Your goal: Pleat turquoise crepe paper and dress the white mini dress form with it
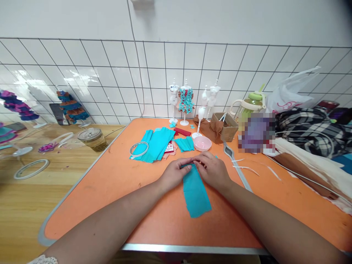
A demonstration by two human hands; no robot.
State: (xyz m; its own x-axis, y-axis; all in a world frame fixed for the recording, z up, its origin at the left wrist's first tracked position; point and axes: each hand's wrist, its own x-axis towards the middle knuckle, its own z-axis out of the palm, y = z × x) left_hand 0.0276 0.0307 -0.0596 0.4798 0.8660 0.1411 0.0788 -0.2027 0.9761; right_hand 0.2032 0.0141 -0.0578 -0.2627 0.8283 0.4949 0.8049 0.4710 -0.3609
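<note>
A strip of turquoise crepe paper lies over the orange table, its loose end toward me. My left hand pinches the far end of the strip from the left, thumb on top. From the right, my right hand pinches the same end, and the fingertips of both hands nearly meet. The fingers hide the edge they hold. Just beyond my hands stand a pink bowl and a smaller turquoise paper piece. Larger turquoise sheets lie to the left, with a white ring on them.
Small white dress-form stands line the wall; one wears a turquoise ruffled dress. A cardboard box, scissors and a green-lidded bottle are at right. A lidded jar stands left on the wooden table.
</note>
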